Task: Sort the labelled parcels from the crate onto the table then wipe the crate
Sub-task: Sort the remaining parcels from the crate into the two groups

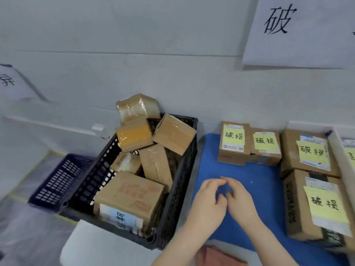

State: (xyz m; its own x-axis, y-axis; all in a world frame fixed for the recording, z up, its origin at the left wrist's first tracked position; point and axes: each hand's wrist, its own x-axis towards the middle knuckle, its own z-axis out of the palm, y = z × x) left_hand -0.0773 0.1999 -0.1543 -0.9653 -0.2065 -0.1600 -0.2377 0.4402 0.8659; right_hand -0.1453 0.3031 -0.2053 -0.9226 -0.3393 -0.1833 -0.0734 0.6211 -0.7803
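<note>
Partly done, we judge.
- Crate, nine o'clock of the hands: several unsorted parcels inside, so wiping must wait.
- Blue tabletop, twelve to three o'clock: at least four labelled parcels, each with a yellow note reading 破损.
- Wall sheet, one o'clock: 破.
- Left hand and right hand: empty, fingers loosely curled, tips nearly meeting.

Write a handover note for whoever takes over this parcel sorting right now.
Left hand: open, holds nothing, over the blue table.
Right hand: the same, fingertips close to the left's.
Black crate: holds several brown parcels, piled loosely.
Done: at least four parcels with yellow notes stand on the table's far and right side.
Left: sort the parcels in the crate, then wipe it. A pink cloth lies at the near edge.
</note>
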